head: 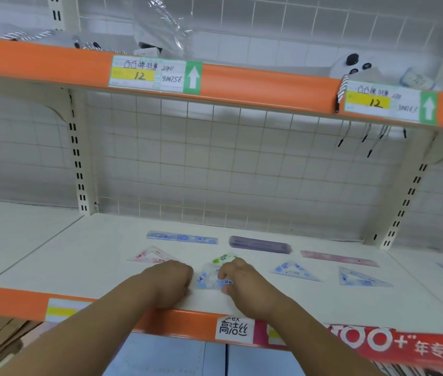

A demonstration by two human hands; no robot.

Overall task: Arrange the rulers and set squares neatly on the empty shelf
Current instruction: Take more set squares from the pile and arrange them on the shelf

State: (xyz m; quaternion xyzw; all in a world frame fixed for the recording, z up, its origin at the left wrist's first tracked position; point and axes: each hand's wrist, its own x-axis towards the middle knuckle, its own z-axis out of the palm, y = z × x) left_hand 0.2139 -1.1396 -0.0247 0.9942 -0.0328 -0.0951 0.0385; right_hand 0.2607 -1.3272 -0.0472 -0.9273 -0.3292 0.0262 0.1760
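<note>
Two grips, a person's bare hands, rest on the white shelf (74, 256) at the lower middle of the frame. The right grip (244, 283) has its fingers and thumb curled onto the central blue set square (204, 283) and pinches its right side. The set square lies flat near the shelf's orange front edge. The left grip (168, 280) sits just left of that set square with its fingers curled under. Whether it holds the edge cannot be told.

A green set square (224, 258) lies just behind the central one, beside the right grip's knuckles. A pink set square (158, 259) lies left of centre. A second blue set square (296, 275) and a third blue set square (361, 282) lie toward the right.

Behind them, nearer the wire back, lie three rulers in a row: a blue ruler (182, 237), a purple ruler (259, 244) and a pink ruler (339, 258).
</note>
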